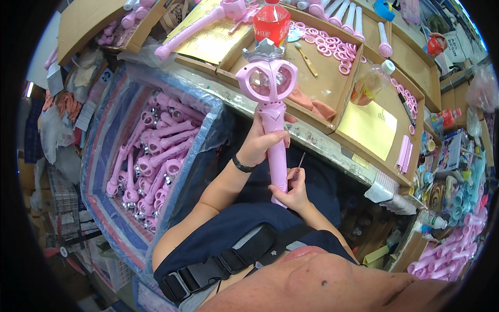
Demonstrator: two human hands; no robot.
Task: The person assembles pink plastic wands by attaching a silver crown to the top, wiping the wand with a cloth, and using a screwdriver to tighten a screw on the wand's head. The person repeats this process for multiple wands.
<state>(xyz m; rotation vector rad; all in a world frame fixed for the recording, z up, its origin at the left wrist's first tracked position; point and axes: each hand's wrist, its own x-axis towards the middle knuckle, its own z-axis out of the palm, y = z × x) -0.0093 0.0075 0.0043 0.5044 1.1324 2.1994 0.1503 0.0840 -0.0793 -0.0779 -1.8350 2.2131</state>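
A pink toy wand stands nearly upright before me, its round, clear-windowed head topped by a silver crown. My left hand is wrapped round the upper handle, just under the head. Lower down, my right hand grips the bottom end with the thumb pressed against it. A small screwdriver with a thin shaft and dark reddish handle also sits in the right hand, pointing up. Its handle is partly hidden by the fingers.
Left of me, a striped, plastic-lined bag holds many similar wands. Cardboard trays on the bench hold pink rings, a brush and yellow paper. A red-labelled bottle stands behind the wand head. Pink tubes lie piled at right.
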